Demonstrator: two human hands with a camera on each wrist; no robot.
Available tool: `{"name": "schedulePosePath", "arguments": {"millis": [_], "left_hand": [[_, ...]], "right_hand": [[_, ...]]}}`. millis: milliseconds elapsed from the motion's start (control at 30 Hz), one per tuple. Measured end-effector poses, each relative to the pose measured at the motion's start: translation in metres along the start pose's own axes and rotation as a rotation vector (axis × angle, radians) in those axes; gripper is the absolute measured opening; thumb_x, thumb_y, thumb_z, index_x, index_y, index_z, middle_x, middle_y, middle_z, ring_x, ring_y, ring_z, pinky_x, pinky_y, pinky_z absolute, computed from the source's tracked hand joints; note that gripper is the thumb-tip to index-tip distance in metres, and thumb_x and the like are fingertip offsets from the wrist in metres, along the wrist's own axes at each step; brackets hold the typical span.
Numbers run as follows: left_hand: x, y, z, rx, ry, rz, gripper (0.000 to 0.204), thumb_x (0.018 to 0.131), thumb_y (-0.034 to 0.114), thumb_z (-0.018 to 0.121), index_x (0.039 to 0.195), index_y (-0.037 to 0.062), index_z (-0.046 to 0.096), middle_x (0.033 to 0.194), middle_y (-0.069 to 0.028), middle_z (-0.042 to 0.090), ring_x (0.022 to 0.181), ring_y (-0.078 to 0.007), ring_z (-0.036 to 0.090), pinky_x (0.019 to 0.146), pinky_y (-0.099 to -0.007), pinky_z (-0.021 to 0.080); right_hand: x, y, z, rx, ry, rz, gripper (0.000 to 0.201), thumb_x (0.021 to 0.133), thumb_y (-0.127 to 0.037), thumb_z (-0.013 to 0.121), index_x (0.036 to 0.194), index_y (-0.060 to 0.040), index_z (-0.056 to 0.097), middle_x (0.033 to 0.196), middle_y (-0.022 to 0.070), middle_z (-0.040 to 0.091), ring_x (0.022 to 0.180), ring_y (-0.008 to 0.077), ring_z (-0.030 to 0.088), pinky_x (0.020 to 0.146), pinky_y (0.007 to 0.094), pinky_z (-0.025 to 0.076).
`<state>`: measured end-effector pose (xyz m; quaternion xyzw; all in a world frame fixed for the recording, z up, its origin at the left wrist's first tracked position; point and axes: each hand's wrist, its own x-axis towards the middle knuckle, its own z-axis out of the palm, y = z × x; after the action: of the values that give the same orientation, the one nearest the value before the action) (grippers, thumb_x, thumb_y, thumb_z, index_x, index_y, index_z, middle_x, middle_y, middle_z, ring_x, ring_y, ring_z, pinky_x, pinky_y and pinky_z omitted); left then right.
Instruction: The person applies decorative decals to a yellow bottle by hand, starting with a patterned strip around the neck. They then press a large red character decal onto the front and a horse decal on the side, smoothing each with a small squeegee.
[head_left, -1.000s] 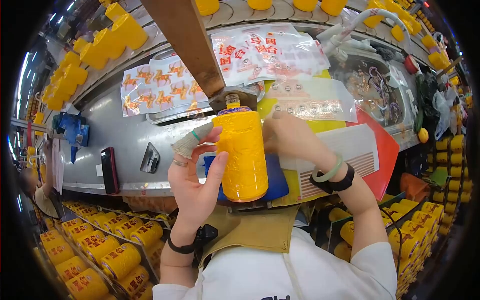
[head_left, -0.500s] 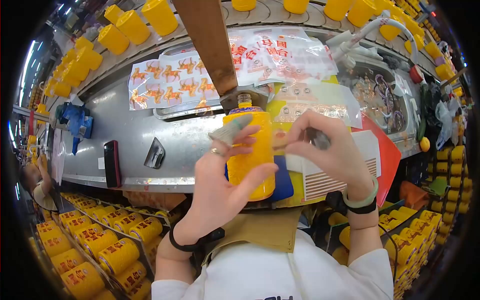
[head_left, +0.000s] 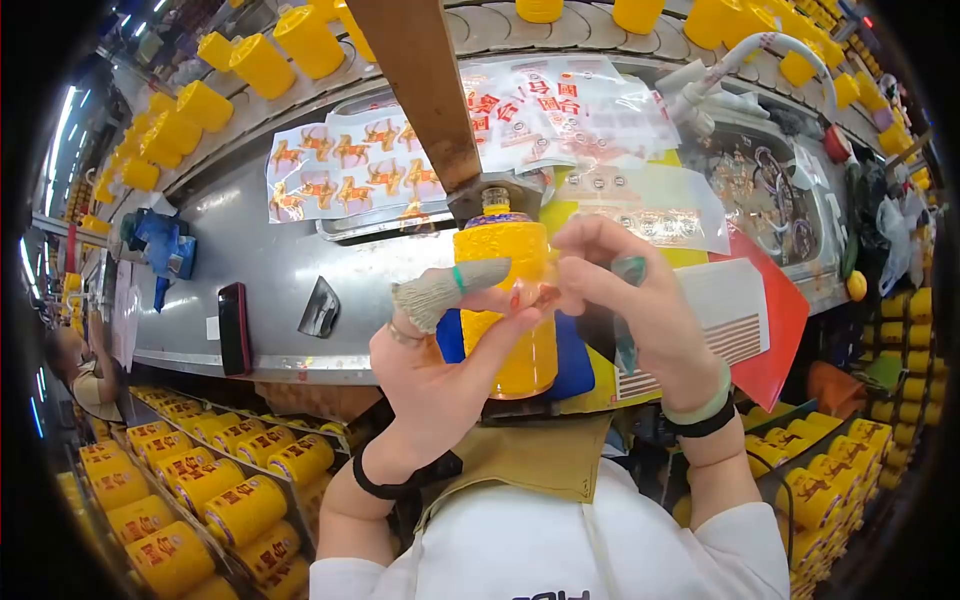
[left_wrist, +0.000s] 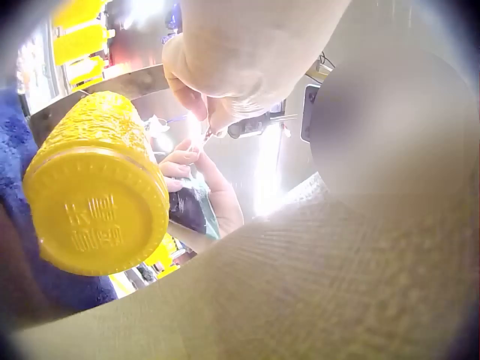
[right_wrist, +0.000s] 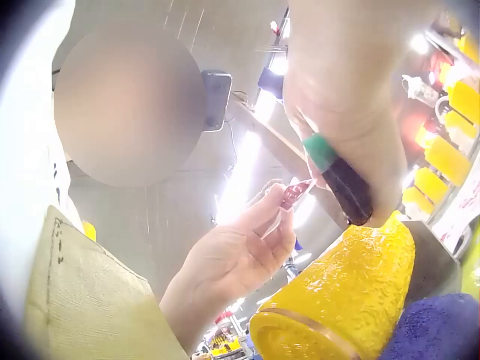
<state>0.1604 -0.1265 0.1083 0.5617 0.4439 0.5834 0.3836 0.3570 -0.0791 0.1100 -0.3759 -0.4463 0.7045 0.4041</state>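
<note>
A yellow embossed bottle (head_left: 505, 350) lies on a blue pad (head_left: 574, 362), its neck at a metal bracket. Above it both hands meet at a small transfer sticker (right_wrist: 294, 196), clear with red print. My left hand (head_left: 430, 385) pinches the sticker between thumb and fingers; a grey cloth sleeve with a green band covers one finger. The fingertips of my right hand (head_left: 665, 330) are at the sticker's other side, thumb and forefinger together. Tucked in the right palm is a flat dark-and-green piece (right_wrist: 341, 180), gripped by the curled fingers.
A wooden post (head_left: 420, 90) slants down to the bracket. Sheets of horse stickers (head_left: 345, 175) and red lettering stickers (head_left: 545, 105) lie behind. A phone (head_left: 234, 330) and a dark plastic piece (head_left: 320, 308) lie left. A sink (head_left: 765, 200) is at right; crated bottles (head_left: 240, 505) stand below.
The right hand has come from beside the bottle to the left hand, now holding the dark-and-green piece in its palm. The left hand has moved over the bottle and now pinches the sticker.
</note>
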Motion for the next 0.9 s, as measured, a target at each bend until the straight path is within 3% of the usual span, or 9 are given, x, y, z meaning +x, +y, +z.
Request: {"name": "schedulePosePath", "arguments": {"millis": [167, 233, 433, 567, 633, 767, 833, 900], "left_hand": [[-0.002, -0.006, -0.003, -0.004, 0.068, 0.061, 0.030, 0.082, -0.009, 0.084, 0.110, -0.0016, 0.073, 0.102, -0.0090, 0.073, 0.095, -0.0177, 0.071, 0.088, -0.0314, 0.055], [0.000, -0.007, -0.006, 0.145, 0.002, 0.229, 0.029, 0.081, -0.008, 0.083, 0.107, 0.0003, 0.075, 0.107, -0.0105, 0.071, 0.095, -0.0202, 0.070, 0.087, -0.0317, 0.054], [-0.007, -0.006, -0.012, 0.369, -0.103, 0.403, 0.027, 0.080, -0.008, 0.082, 0.104, 0.0019, 0.076, 0.106, -0.0113, 0.069, 0.093, -0.0226, 0.069, 0.087, -0.0338, 0.054], [-0.003, -0.010, -0.005, 0.223, -0.048, 0.320, 0.030, 0.083, -0.010, 0.079, 0.110, 0.0008, 0.073, 0.105, -0.0106, 0.070, 0.096, -0.0207, 0.069, 0.090, -0.0335, 0.054], [-0.004, -0.012, -0.004, -0.052, -0.066, 0.148, 0.036, 0.087, -0.012, 0.075, 0.120, -0.0018, 0.067, 0.105, -0.0099, 0.070, 0.098, -0.0183, 0.068, 0.094, -0.0332, 0.053], [-0.005, -0.014, -0.004, -0.148, -0.060, 0.051, 0.041, 0.090, -0.014, 0.071, 0.129, -0.0046, 0.061, 0.105, -0.0090, 0.070, 0.100, -0.0165, 0.068, 0.096, -0.0327, 0.052], [-0.005, -0.016, -0.005, -0.131, -0.065, 0.031, 0.040, 0.092, -0.012, 0.071, 0.129, -0.0055, 0.059, 0.105, -0.0093, 0.070, 0.101, -0.0163, 0.068, 0.096, -0.0326, 0.053], [-0.005, -0.015, -0.005, -0.130, -0.071, 0.029, 0.040, 0.091, -0.012, 0.072, 0.129, -0.0047, 0.061, 0.105, -0.0092, 0.070, 0.100, -0.0163, 0.068, 0.095, -0.0328, 0.053]], "right_hand": [[0.000, 0.007, 0.008, 0.026, 0.081, -0.013, 0.028, 0.099, -0.012, 0.069, 0.124, -0.0008, 0.066, 0.092, -0.0008, 0.061, 0.082, 0.0073, 0.054, 0.075, 0.0238, 0.045], [-0.002, 0.007, 0.011, -0.019, 0.137, -0.039, 0.028, 0.099, -0.011, 0.068, 0.124, -0.0006, 0.066, 0.091, -0.0009, 0.061, 0.083, 0.0069, 0.054, 0.074, 0.0238, 0.044], [-0.007, 0.015, 0.012, 0.000, 0.185, -0.096, 0.027, 0.099, -0.010, 0.067, 0.123, -0.0004, 0.065, 0.091, -0.0008, 0.061, 0.082, 0.0066, 0.052, 0.075, 0.0240, 0.044], [-0.009, 0.015, 0.012, 0.067, 0.169, -0.072, 0.028, 0.099, -0.010, 0.067, 0.126, -0.0008, 0.065, 0.093, 0.0003, 0.063, 0.082, 0.0069, 0.053, 0.075, 0.0243, 0.044], [-0.009, 0.009, 0.011, 0.118, 0.092, -0.013, 0.033, 0.101, -0.012, 0.063, 0.131, 0.0001, 0.061, 0.096, 0.0021, 0.064, 0.082, 0.0094, 0.056, 0.077, 0.0249, 0.046], [-0.009, 0.007, 0.005, 0.093, 0.039, -0.023, 0.030, 0.098, -0.011, 0.069, 0.127, -0.0014, 0.067, 0.098, 0.0018, 0.068, 0.085, 0.0070, 0.057, 0.078, 0.0247, 0.047], [-0.009, 0.008, 0.009, -0.170, 0.076, -0.158, 0.030, 0.097, -0.012, 0.073, 0.124, -0.0016, 0.068, 0.096, 0.0006, 0.069, 0.088, 0.0073, 0.061, 0.081, 0.0254, 0.049], [-0.008, 0.009, 0.007, -0.154, 0.098, -0.121, 0.029, 0.096, -0.011, 0.074, 0.123, -0.0018, 0.069, 0.095, 0.0003, 0.069, 0.089, 0.0073, 0.061, 0.082, 0.0255, 0.049]]}}
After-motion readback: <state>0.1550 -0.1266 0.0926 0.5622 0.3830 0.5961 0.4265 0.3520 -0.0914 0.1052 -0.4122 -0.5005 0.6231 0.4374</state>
